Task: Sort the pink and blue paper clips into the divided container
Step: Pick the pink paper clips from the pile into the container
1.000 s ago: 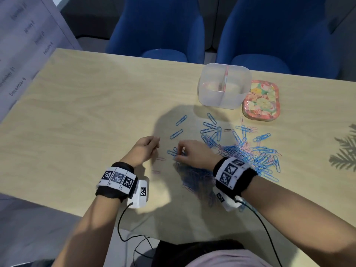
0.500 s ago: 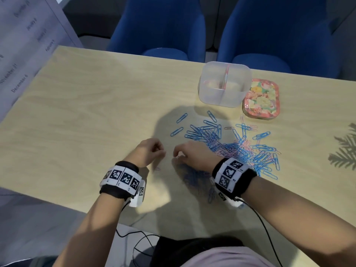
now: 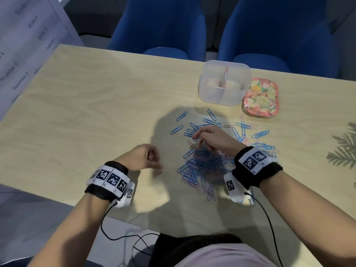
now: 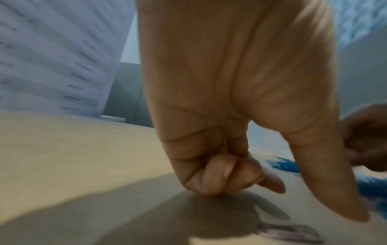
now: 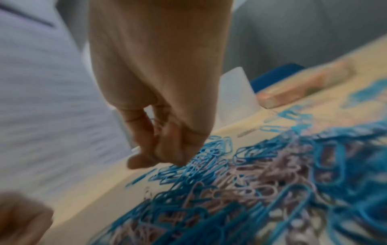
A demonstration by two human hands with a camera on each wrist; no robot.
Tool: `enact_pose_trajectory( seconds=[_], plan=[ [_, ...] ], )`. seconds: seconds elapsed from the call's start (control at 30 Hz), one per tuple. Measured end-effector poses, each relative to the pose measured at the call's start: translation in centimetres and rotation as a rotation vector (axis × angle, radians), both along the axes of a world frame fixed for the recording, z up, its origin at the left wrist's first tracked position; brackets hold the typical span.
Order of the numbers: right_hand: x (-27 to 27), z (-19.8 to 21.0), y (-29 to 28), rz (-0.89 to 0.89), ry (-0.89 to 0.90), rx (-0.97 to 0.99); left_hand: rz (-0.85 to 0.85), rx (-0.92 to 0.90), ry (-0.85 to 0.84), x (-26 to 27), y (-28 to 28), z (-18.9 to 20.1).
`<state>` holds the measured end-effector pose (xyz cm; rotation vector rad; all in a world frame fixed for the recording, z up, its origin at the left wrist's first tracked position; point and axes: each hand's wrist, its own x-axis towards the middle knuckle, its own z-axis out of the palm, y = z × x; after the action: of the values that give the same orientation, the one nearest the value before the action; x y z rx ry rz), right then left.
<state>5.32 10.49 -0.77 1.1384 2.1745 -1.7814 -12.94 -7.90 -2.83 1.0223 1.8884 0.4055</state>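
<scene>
Left hand (image 3: 143,158): curling its fingers over what looks like a pink clip or two, hovering just off the surface (image 3: 96,116), left of the pile.
Right hand (image 3: 212,139): having slid forward from the pile's near-left edge, now reaching over the pile's far side, fingers bunching and picking; whether a clip is being pinched, cannot tell.
Paper clips (image 3: 204,164): lying in a mixed pink-and-blue heap below the right wrist, loose blue ones scattering toward the far side.
Divided container (image 3: 224,83): sitting well beyond the pile, beside a floral tin (image 3: 260,98); only a pinkish tint showing inside.
Change: left hand drawing back and closing, right hand pushing deeper.
Meaning: probably gathering pink ones before a drop; sorting barely begun, most clips remaining on the surface.
</scene>
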Motion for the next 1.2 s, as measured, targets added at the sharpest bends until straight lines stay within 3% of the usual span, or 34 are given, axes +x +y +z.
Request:
enact_pose_trajectory(
  seconds=[0.1,0.2,0.4,0.5,0.6,0.67,0.77,0.87,1.03,1.1,1.2],
  plan=[
    [-1.2,-1.1,-0.7,0.142,-0.1,0.444,-0.115,-0.013,0.188,0.0,0.6,0.2],
    [-2.6,-2.0,-1.6,0.228,-0.255,0.654,-0.201,-0.004,0.28,0.0,1.0,-0.2],
    [-3.4,-2.8,-1.6,0.298,-0.246,0.471,-0.22,-0.047,0.279,0.2,1.9,-0.7],
    [-3.7,0.0,0.5,0.138,-0.062,0.303,-0.205,-0.018,0.267,0.8,2.8,-0.5],
    [-5.3,3.4,5.0,-0.092,0.038,0.43,-0.18,0.0,0.231,1.6,4.3,0.4],
    [-6.4,4.7,7.9,-0.18,0.002,0.544,-0.2,0.024,0.203,1.9,5.8,1.3],
    [-7.9,5.2,11.1,-0.2,-0.125,0.625,-0.232,0.071,0.213,2.2,9.0,3.3],
    [-8.0,5.6,12.5,-0.134,-0.126,0.572,-0.193,0.148,0.272,2.7,13.6,5.6],
    [-4.6,6.5,13.9,-0.311,0.099,0.454,-0.03,0.435,0.452,3.8,21.8,7.8],
    [-1.9,6.4,14.1,-0.461,0.196,0.36,-0.046,0.425,0.525,4.1,24.4,8.1],
    [3.5,4.9,13.9,-0.596,0.189,0.248,-0.095,0.322,0.506,4.3,27.2,7.7]
  ],
)
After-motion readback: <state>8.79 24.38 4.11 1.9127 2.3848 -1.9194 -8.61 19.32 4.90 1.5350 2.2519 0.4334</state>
